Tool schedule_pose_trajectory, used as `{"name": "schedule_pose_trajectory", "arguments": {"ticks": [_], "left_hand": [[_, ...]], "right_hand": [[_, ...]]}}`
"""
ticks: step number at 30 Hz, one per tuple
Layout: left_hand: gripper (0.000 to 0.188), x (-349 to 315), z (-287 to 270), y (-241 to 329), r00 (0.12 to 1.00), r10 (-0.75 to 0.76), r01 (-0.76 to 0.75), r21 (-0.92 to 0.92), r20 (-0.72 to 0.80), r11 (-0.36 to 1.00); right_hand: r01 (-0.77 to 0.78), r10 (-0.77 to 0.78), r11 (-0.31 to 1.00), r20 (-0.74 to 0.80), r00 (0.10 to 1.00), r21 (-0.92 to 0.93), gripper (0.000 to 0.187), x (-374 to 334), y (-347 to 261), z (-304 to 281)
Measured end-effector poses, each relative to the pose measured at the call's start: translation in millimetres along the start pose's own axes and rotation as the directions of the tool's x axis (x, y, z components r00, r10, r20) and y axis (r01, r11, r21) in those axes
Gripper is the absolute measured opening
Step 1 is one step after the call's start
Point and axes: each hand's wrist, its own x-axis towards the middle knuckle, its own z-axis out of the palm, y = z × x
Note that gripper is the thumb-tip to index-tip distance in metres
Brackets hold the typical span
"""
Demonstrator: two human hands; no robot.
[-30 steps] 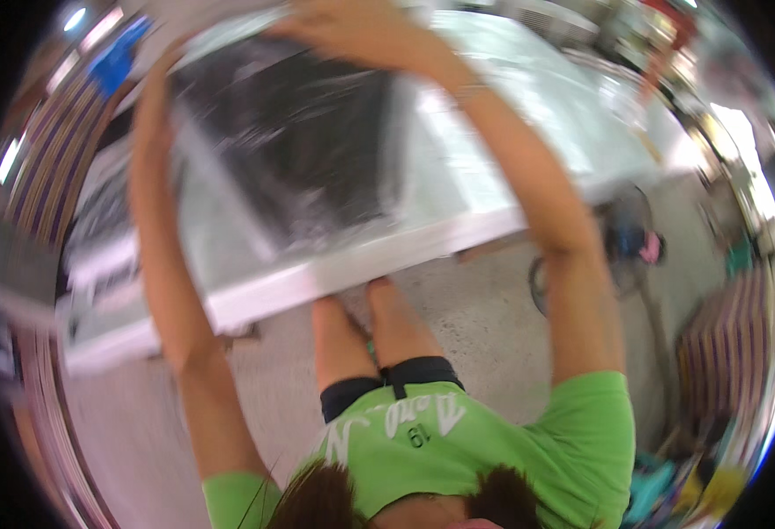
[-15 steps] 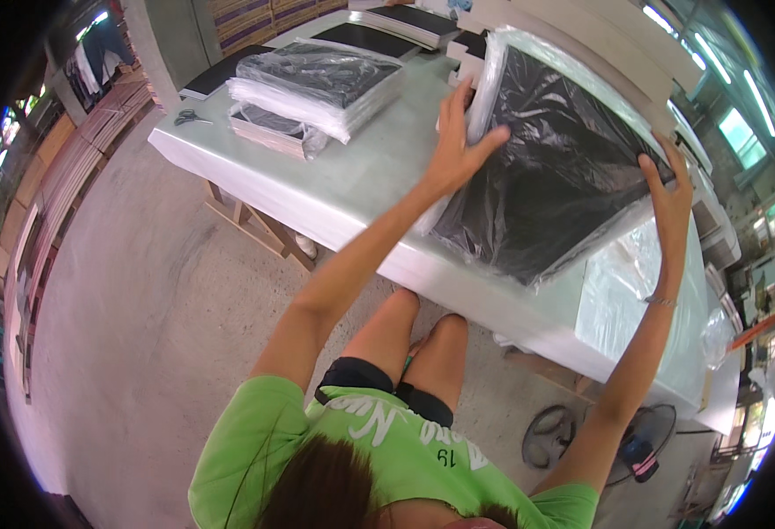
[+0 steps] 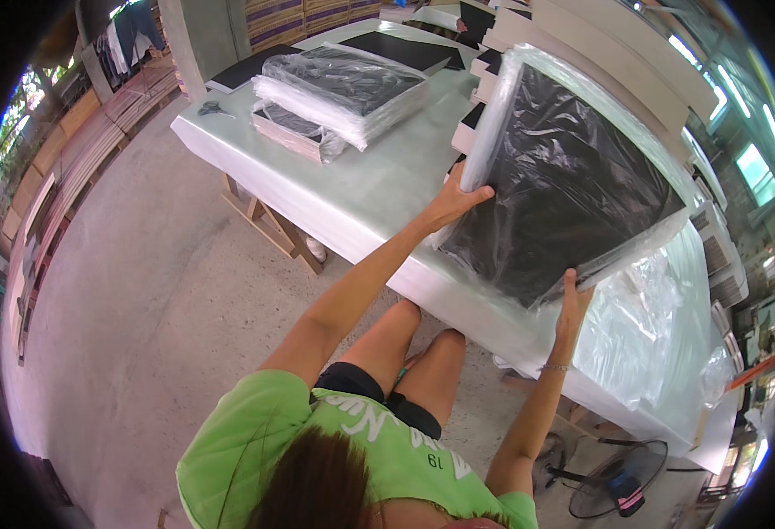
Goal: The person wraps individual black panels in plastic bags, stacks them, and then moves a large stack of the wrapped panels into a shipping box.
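A flat black panel with pale sides, wrapped in clear plastic, is tilted up over the table on my right. My left hand grips its left edge, thumb on the black face and fingers hidden behind. At the near right edge my right hand holds it, thumb on top and the other fingers underneath. The plastic is wrinkled across the face. Beside the panel's near right corner, loose clear plastic sheets lie on the table.
The pale-covered table carries a stack of plastic-wrapped panels on the left, with scissors near its corner. Black boards lie farther back. Pale boxes are piled behind the held panel. A fan stands below the table's right end.
My right hand has moved from the panel's far right side to its near right edge. The left hand has slid nearer along the left edge. The panel still tilts up.
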Motion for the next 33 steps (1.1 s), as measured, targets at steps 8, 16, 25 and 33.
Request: {"name": "schedule_pose_trajectory", "arguments": {"ticks": [8, 16, 25, 33], "left_hand": [[0.087, -1, 6, 5, 0.991, -0.137, 0.136, 0.074, -0.002, 0.988], [0.078, -6, 1, 2, 0.986, -0.151, 0.157, 0.079, -0.072, 0.984], [0.079, 5, 8, -14, 0.993, -0.096, 0.102, 0.083, -0.073, 0.991], [0.075, -4, 5, 0, 0.983, -0.186, 0.185, 0.026, 0.004, 0.982]], "right_hand": [[-0.122, 0.124, 0.991, 0.034, 0.992, -0.048, 0.081, 25, 15, 0], [-0.124, 0.093, 0.966, 0.141, 0.986, 0.226, 0.078, 23, -6, 9], [0.047, -0.033, 0.991, -0.114, 0.993, 0.124, 0.078, 26, 16, 16], [-0.162, 0.182, 0.979, -0.176, 0.967, 0.125, 0.059, 1, 11, 19]]}}
